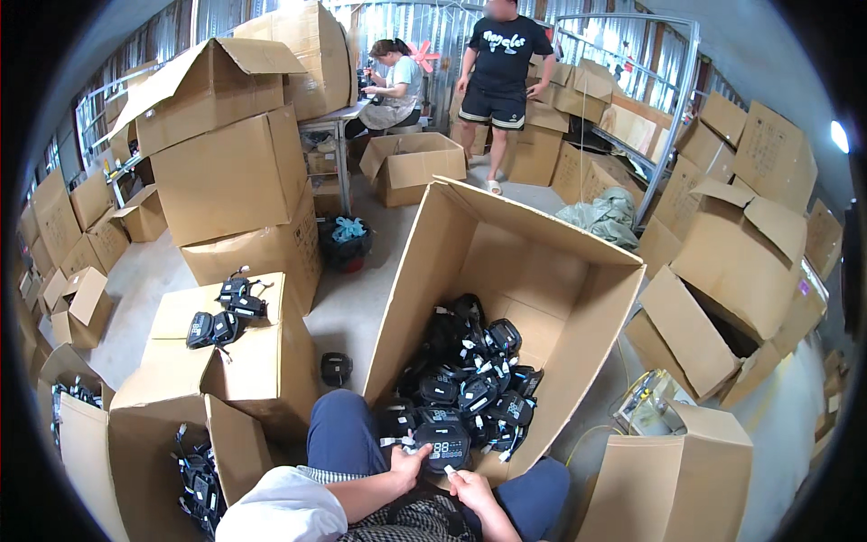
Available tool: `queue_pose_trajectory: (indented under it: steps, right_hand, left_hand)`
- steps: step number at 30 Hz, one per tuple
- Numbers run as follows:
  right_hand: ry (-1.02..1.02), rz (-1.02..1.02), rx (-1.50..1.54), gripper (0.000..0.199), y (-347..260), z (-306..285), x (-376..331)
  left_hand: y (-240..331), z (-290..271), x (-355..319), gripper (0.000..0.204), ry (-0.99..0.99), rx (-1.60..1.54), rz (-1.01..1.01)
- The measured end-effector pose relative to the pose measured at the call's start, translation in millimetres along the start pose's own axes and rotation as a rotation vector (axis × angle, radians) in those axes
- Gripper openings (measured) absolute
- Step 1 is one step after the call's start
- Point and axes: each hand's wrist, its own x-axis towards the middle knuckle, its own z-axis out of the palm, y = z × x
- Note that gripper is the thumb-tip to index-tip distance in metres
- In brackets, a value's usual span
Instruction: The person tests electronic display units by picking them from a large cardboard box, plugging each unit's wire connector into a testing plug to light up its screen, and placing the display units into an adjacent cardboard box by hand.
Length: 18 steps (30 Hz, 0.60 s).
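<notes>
A black digital instrument display (449,434) with printed segments on its face lies tilted at the near edge of a large open carton (569,361) between my knees. My left hand (409,462) is closed on the display's lower left edge, thumb on top. White plugs on short leads stick out beside that hand. Just below the display, my right hand (473,492) pinches a small white connector (450,470). Several similar black displays (477,393), with wires and white plugs, are heaped inside the carton.
More displays (226,312) sit on a closed carton to my left; others (199,488) fill an open box below it. One display (336,368) lies on the floor. Stacked cartons (230,172) rise behind. A standing person (506,63) and a seated person (395,86) are at the back.
</notes>
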Motion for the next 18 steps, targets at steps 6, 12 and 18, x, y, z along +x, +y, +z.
queue_pose_trajectory:
  steps: [6, 12, 18]
  right_hand:
    - [0.007, 0.041, -0.284, 0.034, 4.8, 28.4, -23.9]
    - [0.037, 0.003, -0.262, 0.036, 20.0, 39.7, -34.6]
    - [0.08, 0.029, -0.235, 0.037, 2.9, 39.1, -27.3]
  left_hand:
    - [-12.0, -18.4, -10.5, 0.041, -0.013, 0.118, -0.178]
    - [3.5, -44.2, -23.6, 0.032, -0.03, -0.09, -0.353]
    - [5.5, -70.8, -13.9, 0.034, -0.153, 0.537, 0.128]
